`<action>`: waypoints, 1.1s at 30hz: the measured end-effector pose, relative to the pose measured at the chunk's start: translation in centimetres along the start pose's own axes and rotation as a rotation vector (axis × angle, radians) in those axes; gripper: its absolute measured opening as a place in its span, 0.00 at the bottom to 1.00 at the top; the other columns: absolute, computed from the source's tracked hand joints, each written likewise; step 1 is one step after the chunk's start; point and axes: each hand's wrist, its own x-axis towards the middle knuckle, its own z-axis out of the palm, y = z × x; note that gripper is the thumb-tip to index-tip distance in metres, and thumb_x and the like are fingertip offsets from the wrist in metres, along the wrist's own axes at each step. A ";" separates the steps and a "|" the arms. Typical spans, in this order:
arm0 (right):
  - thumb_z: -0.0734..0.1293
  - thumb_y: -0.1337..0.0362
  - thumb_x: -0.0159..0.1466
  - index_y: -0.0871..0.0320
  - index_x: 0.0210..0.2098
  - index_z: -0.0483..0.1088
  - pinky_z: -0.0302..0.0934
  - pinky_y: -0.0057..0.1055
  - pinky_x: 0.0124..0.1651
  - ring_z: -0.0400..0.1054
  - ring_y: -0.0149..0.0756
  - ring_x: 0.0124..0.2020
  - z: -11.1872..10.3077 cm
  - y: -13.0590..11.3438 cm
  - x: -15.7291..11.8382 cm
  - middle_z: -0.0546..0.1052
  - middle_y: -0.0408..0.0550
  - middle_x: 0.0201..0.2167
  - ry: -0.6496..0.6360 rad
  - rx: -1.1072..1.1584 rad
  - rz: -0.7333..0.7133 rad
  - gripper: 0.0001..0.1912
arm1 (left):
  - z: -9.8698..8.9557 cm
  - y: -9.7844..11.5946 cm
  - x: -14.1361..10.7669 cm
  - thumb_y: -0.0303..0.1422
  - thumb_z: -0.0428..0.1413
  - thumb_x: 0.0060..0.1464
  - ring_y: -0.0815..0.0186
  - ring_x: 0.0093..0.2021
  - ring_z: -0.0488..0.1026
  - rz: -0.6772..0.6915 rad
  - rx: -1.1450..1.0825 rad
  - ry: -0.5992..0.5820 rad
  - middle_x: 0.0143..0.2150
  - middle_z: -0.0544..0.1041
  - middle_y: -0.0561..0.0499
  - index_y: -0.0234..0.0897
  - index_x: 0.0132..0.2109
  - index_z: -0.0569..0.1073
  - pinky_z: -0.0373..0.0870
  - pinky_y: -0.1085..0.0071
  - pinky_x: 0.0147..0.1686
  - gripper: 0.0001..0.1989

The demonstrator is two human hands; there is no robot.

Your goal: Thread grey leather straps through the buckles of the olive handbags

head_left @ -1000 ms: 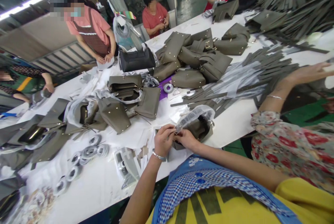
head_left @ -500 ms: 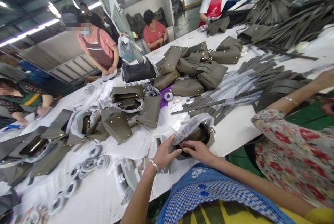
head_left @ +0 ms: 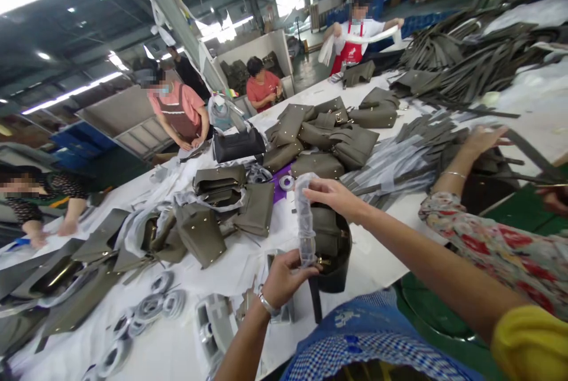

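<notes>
A dark olive handbag stands at the table's near edge, its top facing me. Its handle is wrapped in clear plastic and runs between my hands. My left hand pinches the lower end of the wrapped handle beside a gold-coloured fitting. My right hand grips the handle's upper end, with fingers closed over the plastic. A dark strap hangs down at the bag's near left side.
Olive bags lie left and ahead on the white table. Plastic rolls lie at the lower left, straps at the right. A co-worker's floral sleeve is close on my right; other people work across the table.
My right hand has risen from the bag's opening to the handle's upper end. The bag has turned, and the handle now stands up between my hands. The co-worker's arm at right has moved.
</notes>
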 end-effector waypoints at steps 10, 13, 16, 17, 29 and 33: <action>0.63 0.57 0.61 0.53 0.41 0.72 0.61 0.31 0.36 0.70 0.35 0.31 0.6 7.8 -6.0 0.78 0.44 0.32 0.133 -0.561 0.074 0.12 | 1.9 -5.1 4.2 0.41 0.57 0.52 0.59 0.43 0.76 -0.131 -0.212 0.398 0.41 0.79 0.43 0.33 0.44 0.73 0.72 0.63 0.44 0.17; 0.64 0.58 0.59 0.54 0.36 0.71 0.60 0.31 0.36 0.69 0.36 0.32 1.4 12.6 -10.9 0.76 0.45 0.30 0.139 -0.610 0.222 0.09 | 3.1 -7.6 4.8 0.42 0.58 0.50 0.60 0.42 0.76 -0.189 -0.316 0.359 0.41 0.79 0.42 0.32 0.44 0.72 0.73 0.64 0.43 0.19; 0.66 0.59 0.58 0.56 0.36 0.69 0.60 0.31 0.37 0.69 0.36 0.35 2.9 15.8 -13.7 0.74 0.46 0.34 0.162 -0.642 0.286 0.09 | 4.0 -8.5 4.8 0.42 0.58 0.50 0.60 0.42 0.76 -0.242 -0.354 0.312 0.42 0.79 0.42 0.32 0.45 0.71 0.73 0.65 0.40 0.20; 0.67 0.59 0.58 0.56 0.36 0.69 0.60 0.31 0.38 0.68 0.36 0.35 3.4 16.4 -14.2 0.73 0.47 0.35 0.186 -0.658 0.288 0.09 | 4.1 -8.5 4.7 0.43 0.57 0.51 0.60 0.42 0.76 -0.260 -0.360 0.302 0.42 0.79 0.41 0.32 0.46 0.70 0.73 0.65 0.39 0.20; 0.66 0.55 0.60 0.55 0.40 0.69 0.60 0.31 0.41 0.67 0.36 0.38 6.5 18.1 -16.2 0.73 0.45 0.37 0.172 -0.540 0.299 0.12 | 3.3 -9.6 2.2 0.38 0.63 0.46 0.59 0.47 0.71 0.008 0.293 0.071 0.45 0.75 0.46 0.40 0.48 0.72 0.67 0.57 0.51 0.21; 0.66 0.55 0.60 0.55 0.39 0.71 0.60 0.31 0.40 0.68 0.35 0.36 6.9 18.3 -16.2 0.74 0.45 0.33 0.134 -0.393 0.257 0.12 | 2.4 -9.6 1.9 0.37 0.60 0.49 0.63 0.44 0.73 -0.151 0.198 0.060 0.43 0.75 0.48 0.40 0.47 0.71 0.70 0.62 0.48 0.17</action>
